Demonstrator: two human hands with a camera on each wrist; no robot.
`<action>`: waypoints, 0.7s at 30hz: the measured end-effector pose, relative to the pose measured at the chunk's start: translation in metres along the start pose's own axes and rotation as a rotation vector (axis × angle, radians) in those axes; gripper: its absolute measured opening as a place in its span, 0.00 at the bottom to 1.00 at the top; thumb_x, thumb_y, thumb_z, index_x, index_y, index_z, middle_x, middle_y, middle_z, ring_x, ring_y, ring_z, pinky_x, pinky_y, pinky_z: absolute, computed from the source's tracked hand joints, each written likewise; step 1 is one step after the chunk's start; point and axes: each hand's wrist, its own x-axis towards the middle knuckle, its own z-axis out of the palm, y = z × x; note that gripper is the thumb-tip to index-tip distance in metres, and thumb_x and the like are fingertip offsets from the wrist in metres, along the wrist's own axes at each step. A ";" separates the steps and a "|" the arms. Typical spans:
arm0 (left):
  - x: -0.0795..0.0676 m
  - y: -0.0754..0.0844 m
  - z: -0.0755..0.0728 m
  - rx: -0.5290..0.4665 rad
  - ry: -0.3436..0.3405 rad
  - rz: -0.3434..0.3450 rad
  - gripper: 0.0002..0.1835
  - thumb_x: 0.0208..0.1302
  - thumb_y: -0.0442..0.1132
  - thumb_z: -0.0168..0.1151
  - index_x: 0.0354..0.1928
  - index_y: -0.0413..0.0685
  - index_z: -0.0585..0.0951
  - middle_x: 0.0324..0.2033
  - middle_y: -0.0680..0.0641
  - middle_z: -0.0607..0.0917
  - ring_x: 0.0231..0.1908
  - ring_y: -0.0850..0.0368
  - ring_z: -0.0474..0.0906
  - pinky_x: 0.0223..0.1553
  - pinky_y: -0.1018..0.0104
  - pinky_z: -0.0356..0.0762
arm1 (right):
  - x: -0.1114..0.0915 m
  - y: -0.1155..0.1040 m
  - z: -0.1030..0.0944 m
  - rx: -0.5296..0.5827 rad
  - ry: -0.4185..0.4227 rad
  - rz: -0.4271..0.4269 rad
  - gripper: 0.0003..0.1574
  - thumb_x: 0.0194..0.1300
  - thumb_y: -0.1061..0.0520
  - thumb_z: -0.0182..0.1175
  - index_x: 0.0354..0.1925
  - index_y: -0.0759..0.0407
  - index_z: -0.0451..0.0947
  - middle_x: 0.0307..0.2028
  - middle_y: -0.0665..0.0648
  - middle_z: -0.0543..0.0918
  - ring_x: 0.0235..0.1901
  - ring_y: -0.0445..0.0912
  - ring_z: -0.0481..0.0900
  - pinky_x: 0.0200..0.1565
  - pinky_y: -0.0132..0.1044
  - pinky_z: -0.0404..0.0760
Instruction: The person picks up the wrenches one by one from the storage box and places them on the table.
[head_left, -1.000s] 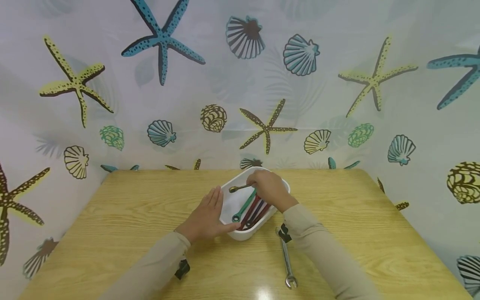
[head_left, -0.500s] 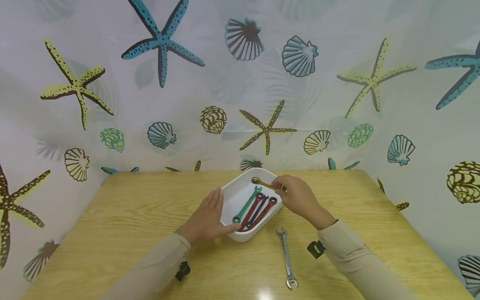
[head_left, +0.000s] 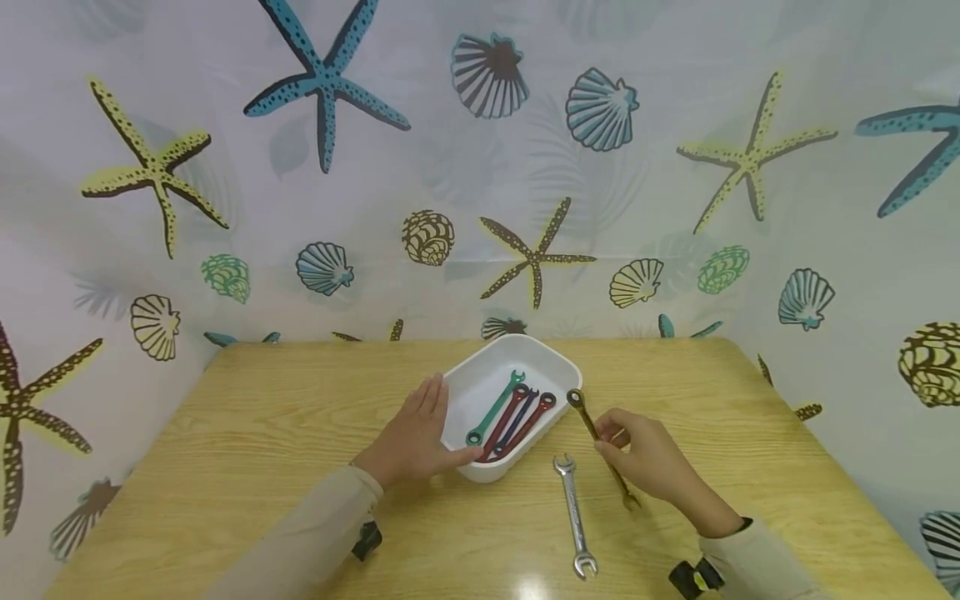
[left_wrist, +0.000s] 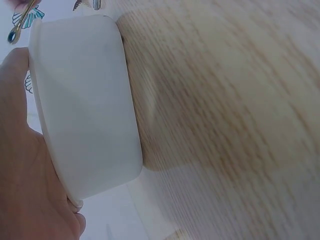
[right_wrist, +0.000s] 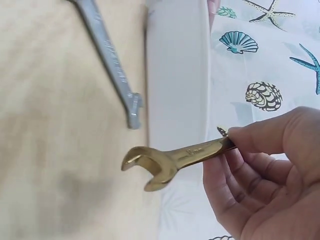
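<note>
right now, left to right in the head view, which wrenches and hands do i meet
Left hand, green combination wrench, first red wrench, blue wrench, second red wrench, silver open-end wrench, gold combination wrench, right hand.

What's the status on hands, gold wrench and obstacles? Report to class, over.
Left hand touching white tub. Right hand pinching gold wrench beside the tub. Silver wrench on table close by, possibly in the way.

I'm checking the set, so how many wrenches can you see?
6: green wrench, red wrench, blue wrench and second red wrench in the white bin; gold wrench in the right hand; silver wrench on the table. More could be hidden behind the left hand.
</note>
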 end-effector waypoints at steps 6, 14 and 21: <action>0.001 -0.001 0.001 0.002 0.005 -0.003 0.63 0.53 0.79 0.48 0.74 0.36 0.44 0.75 0.38 0.42 0.74 0.44 0.37 0.72 0.52 0.43 | -0.022 0.012 0.011 0.144 -0.056 0.130 0.09 0.61 0.64 0.62 0.41 0.67 0.77 0.32 0.55 0.81 0.29 0.43 0.80 0.27 0.31 0.78; 0.001 -0.001 0.001 0.006 0.001 -0.011 0.64 0.52 0.79 0.47 0.74 0.36 0.45 0.75 0.38 0.43 0.74 0.44 0.37 0.72 0.52 0.43 | -0.035 0.029 0.028 0.366 -0.168 0.224 0.13 0.61 0.66 0.61 0.43 0.74 0.73 0.31 0.58 0.77 0.30 0.47 0.81 0.28 0.34 0.82; 0.001 -0.001 0.000 0.005 0.003 0.008 0.64 0.52 0.80 0.46 0.74 0.35 0.44 0.74 0.37 0.43 0.74 0.44 0.37 0.72 0.51 0.44 | -0.036 0.032 0.034 0.372 -0.220 0.237 0.15 0.63 0.65 0.60 0.44 0.76 0.73 0.30 0.58 0.78 0.26 0.46 0.78 0.26 0.35 0.83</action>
